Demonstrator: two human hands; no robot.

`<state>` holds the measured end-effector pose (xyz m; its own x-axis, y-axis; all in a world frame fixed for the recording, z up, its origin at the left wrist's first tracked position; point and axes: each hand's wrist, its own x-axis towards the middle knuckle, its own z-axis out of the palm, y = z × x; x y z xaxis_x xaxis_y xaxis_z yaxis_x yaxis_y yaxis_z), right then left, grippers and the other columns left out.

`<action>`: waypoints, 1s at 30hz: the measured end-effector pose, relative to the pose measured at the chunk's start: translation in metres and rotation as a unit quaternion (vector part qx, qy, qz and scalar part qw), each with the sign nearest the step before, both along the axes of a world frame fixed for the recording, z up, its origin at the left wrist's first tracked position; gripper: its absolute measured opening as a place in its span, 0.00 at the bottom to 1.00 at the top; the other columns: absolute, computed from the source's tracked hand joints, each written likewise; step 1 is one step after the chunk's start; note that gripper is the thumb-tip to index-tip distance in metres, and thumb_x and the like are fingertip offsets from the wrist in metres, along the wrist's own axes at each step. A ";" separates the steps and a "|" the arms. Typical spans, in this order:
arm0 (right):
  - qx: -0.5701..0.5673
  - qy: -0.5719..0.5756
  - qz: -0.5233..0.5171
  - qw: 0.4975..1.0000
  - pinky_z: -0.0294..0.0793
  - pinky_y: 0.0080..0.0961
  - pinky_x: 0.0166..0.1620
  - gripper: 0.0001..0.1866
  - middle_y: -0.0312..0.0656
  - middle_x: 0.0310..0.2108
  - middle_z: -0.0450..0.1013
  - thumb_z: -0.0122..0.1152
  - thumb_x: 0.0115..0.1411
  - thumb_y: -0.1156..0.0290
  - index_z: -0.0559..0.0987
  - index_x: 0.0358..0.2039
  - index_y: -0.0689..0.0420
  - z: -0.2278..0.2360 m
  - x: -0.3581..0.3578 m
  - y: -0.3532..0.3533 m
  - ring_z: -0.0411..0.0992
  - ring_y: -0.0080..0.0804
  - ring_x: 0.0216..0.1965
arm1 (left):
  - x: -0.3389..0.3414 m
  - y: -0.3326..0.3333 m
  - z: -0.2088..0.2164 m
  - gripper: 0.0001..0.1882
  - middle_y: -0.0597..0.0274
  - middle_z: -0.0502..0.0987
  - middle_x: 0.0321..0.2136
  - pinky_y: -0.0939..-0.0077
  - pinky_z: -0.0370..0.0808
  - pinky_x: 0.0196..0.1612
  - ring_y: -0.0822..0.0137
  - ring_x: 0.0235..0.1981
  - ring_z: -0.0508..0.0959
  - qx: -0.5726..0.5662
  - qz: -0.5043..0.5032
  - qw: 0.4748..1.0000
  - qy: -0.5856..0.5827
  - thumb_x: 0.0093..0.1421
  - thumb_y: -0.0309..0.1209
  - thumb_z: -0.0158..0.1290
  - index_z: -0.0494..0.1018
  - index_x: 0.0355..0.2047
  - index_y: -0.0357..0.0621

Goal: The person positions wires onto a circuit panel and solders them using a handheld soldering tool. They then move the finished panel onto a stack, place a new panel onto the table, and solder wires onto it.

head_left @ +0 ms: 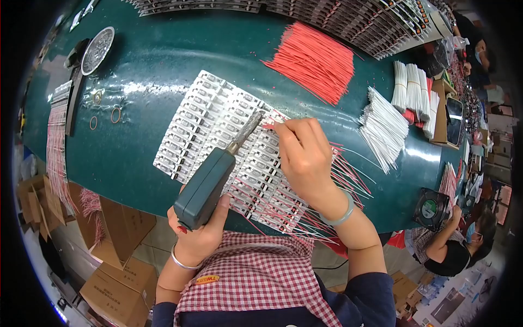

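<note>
My left hand is wrapped around a dark green soldering gun. Its metal tip points up and right, over a white panel of small parts in rows. Close to that tip, the thumb and fingers of my right hand are pinched together on what looks like a thin red wire. Its held end is mostly hidden by my fingertips. Red and white wires stick out from the panel's right and near sides, partly under my right forearm.
Beyond the panel lies a pile of red wires, with white wires to its right. Racks of stacked panels line the far edge. At left are a round metal dish and a wired strip. A co-worker sits at right beside a black fan.
</note>
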<state>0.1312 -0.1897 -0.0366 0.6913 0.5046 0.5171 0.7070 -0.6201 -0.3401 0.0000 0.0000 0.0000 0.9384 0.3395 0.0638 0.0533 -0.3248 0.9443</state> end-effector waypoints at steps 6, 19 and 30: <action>-0.005 0.006 0.004 1.000 0.72 0.31 0.33 0.15 0.44 0.33 0.71 0.62 0.46 0.82 0.79 0.37 0.67 0.001 -0.004 0.000 0.69 0.38 0.33 | -0.003 0.002 0.001 0.10 0.58 0.79 0.30 0.79 0.74 0.29 0.71 0.25 0.78 0.040 -0.017 0.999 -0.010 0.51 0.19 0.63 0.78 0.35 0.32; -0.023 0.003 0.003 1.000 0.72 0.30 0.32 0.13 0.44 0.33 0.70 0.62 0.47 0.81 0.79 0.37 0.67 0.001 -0.005 0.001 0.69 0.38 0.33 | -0.003 0.003 0.000 0.10 0.57 0.78 0.31 0.79 0.73 0.29 0.72 0.26 0.77 0.022 -0.033 0.999 0.014 0.52 0.18 0.62 0.78 0.36 0.32; -0.031 0.002 -0.005 0.999 0.72 0.30 0.32 0.13 0.44 0.32 0.70 0.63 0.47 0.81 0.79 0.36 0.66 0.001 -0.005 0.002 0.69 0.38 0.33 | -0.009 0.004 -0.001 0.10 0.57 0.79 0.29 0.78 0.73 0.28 0.70 0.24 0.77 0.027 -0.010 1.000 0.003 0.51 0.19 0.63 0.79 0.36 0.32</action>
<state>0.1259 -0.1880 -0.0359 0.6987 0.5289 0.4817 0.6992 -0.6474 -0.3033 -0.0087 0.0039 -0.0009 0.9457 0.3161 0.0753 0.0518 -0.3756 0.9253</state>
